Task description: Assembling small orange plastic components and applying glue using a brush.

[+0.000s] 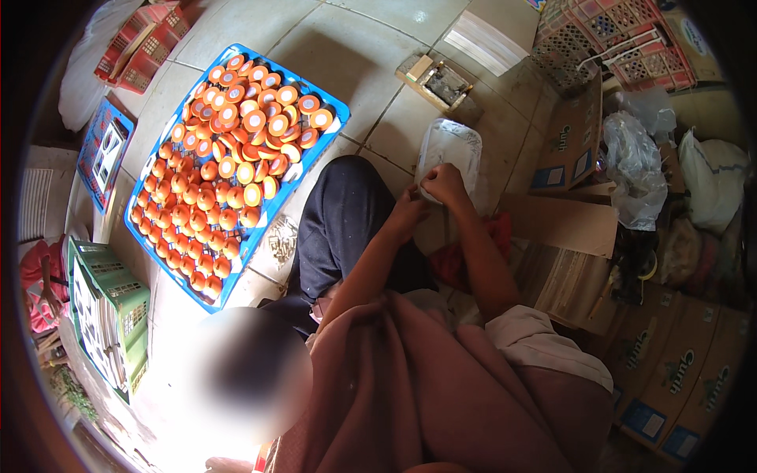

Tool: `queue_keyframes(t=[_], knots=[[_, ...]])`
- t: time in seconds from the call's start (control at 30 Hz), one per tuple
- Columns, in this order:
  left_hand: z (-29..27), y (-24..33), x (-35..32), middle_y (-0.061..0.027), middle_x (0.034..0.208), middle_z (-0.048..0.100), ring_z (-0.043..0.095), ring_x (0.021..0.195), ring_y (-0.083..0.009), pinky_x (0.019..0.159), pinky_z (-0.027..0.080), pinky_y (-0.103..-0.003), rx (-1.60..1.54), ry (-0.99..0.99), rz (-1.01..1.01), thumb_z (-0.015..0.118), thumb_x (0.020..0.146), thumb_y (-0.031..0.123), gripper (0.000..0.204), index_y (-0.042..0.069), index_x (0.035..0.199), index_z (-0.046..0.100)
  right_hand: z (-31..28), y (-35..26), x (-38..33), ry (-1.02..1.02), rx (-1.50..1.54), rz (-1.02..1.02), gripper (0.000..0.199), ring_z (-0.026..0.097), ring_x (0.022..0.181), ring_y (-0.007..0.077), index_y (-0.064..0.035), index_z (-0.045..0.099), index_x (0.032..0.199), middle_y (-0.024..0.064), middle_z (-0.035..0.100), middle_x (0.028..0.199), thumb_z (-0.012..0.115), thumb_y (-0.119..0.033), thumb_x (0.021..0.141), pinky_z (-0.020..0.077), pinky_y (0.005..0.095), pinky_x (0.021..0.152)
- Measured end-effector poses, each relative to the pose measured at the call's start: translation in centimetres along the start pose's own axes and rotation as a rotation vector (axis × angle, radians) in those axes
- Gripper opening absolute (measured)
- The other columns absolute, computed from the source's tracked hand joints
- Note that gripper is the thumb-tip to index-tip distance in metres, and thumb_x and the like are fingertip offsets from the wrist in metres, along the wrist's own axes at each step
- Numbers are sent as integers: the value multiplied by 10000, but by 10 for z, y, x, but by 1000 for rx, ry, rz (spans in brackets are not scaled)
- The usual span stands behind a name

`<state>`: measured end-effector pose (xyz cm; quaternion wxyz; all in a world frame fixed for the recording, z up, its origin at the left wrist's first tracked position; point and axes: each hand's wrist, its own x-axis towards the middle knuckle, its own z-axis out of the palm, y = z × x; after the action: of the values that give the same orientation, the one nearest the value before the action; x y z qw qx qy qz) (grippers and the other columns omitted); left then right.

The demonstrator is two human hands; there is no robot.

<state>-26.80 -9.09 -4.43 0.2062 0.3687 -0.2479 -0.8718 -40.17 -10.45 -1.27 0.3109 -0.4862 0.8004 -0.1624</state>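
Note:
My left hand point(408, 211) and my right hand point(444, 185) are close together in front of my knees. The fingers of both are curled in a pinch, and whatever they hold is too small or hidden to make out. Just beyond them on the floor lies a shallow clear-white plastic tub point(455, 140) with pale contents that I cannot tell; my right hand overlaps its near edge. To the left, a blue plastic crate point(335, 126) bears many small round orange pieces point(209, 193). Those at its far end show flat pale discs; the nearer ones are rounded.
A small wooden block with a dark tray point(445, 85) and a paper stack point(487, 43) lie ahead. Small pale bits point(282, 240) lie beside the blue crate. Cardboard boxes point(568, 146) and plastic bags point(633, 169) crowd the right; a green crate point(118, 292) stands left.

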Motion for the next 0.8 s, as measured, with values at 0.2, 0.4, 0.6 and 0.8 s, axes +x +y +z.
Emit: queue_keyframes(t=[0.2, 0.4, 0.6, 0.8], knots=[[5, 4, -6, -124, 1192, 417, 469, 1031, -210, 831, 445, -321, 20, 71, 24, 531, 781, 44, 643, 37, 1340, 215, -11, -10, -2, 105, -148, 0, 229, 639, 682, 266, -28, 659, 686, 147, 643, 692, 700, -222, 572, 497, 340, 656], [4, 5, -7, -138, 1147, 418, 481, 1010, -222, 850, 443, -344, -12, 54, 4, 530, 772, 37, 717, 32, 1365, 127, -24, 18, 5, 31, 153, 32, 217, 592, 562, 180, 5, 634, 736, 107, 605, 608, 682, -200, 681, 475, 297, 577], [0, 5, -10, -157, 1233, 363, 447, 1091, -255, 938, 372, -408, -125, 21, -67, 547, 791, 97, 755, 35, 1373, 69, -61, 60, -31, 334, 33, -2, 191, 621, 682, 248, -36, 624, 880, 137, 618, 704, 613, -130, 714, 470, 334, 623], [5, -2, -2, -142, 1353, 274, 310, 1225, -293, 1020, 243, -468, -143, 130, -25, 500, 861, 323, 738, 58, 1378, 46, -41, 38, -116, 43, -82, -454, 338, 580, 795, 247, -82, 572, 1049, 86, 572, 858, 572, -22, 716, 471, 335, 692]])
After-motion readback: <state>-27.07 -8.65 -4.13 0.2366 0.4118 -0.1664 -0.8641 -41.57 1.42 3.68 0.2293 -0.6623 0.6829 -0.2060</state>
